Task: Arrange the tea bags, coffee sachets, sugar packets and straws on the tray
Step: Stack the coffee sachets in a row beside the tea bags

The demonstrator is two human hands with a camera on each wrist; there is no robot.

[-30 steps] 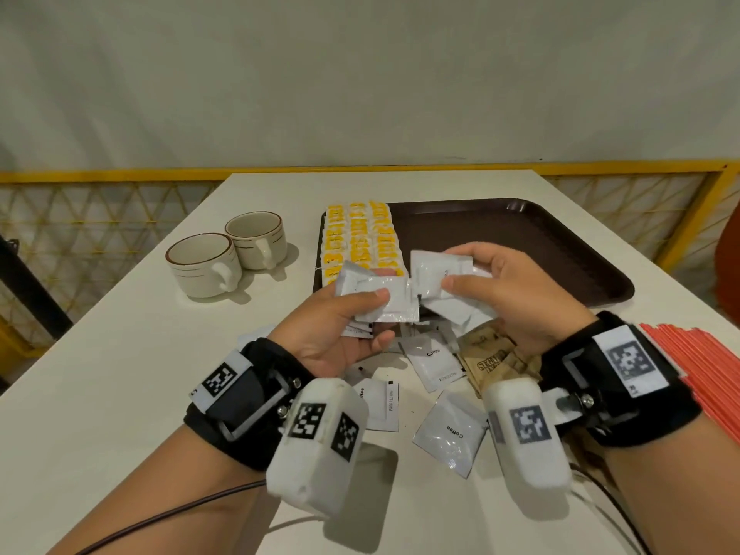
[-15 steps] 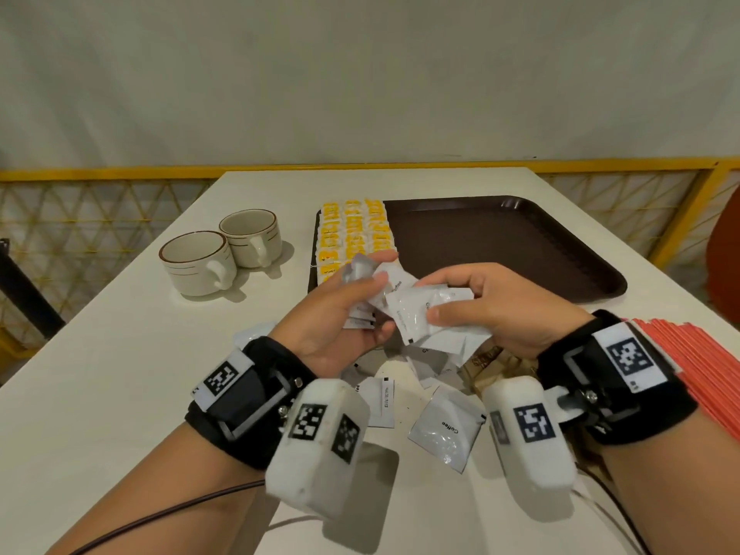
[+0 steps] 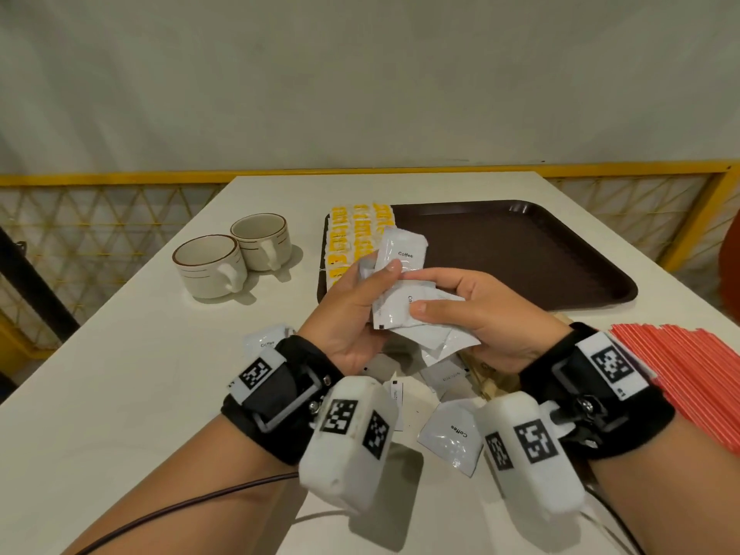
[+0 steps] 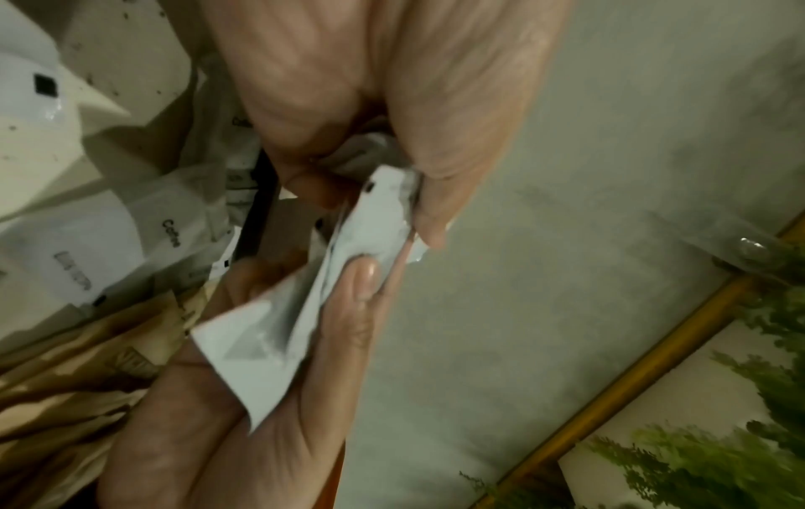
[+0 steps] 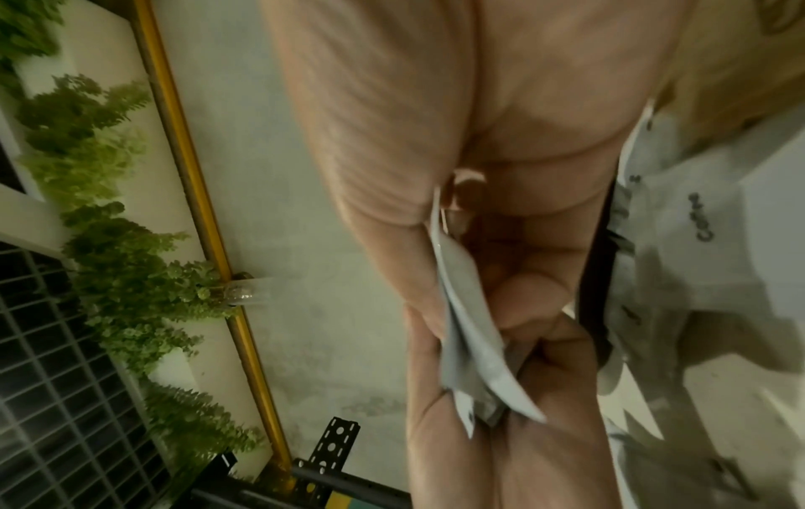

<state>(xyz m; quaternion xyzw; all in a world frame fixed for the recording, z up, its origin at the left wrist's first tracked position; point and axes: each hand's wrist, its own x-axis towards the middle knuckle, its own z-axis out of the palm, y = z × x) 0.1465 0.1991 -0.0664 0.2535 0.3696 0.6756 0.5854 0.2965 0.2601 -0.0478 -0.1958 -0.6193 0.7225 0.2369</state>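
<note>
Coffee sachets (image 3: 402,310): I've got a fanned bunch held between both hands above the table (image 3: 120,374), just short of the tray (image 3: 520,250). My left hand (image 3: 352,310) pinches one upright by thumb; right hand (image 3: 480,314) curls round the rest. Tea bags (image 3: 352,238) are lined along the tray's left edge. Straws (image 3: 688,378) lie right; loose sachets (image 3: 452,434) lie below my wrists.

White coffee sachets (image 3: 404,250) with black lettering, yellow tea bags (image 3: 352,234), dark brown tray (image 3: 520,250), red straws (image 3: 688,370), cream brown-striped cups (image 3: 212,266), white table (image 3: 120,374)
</note>
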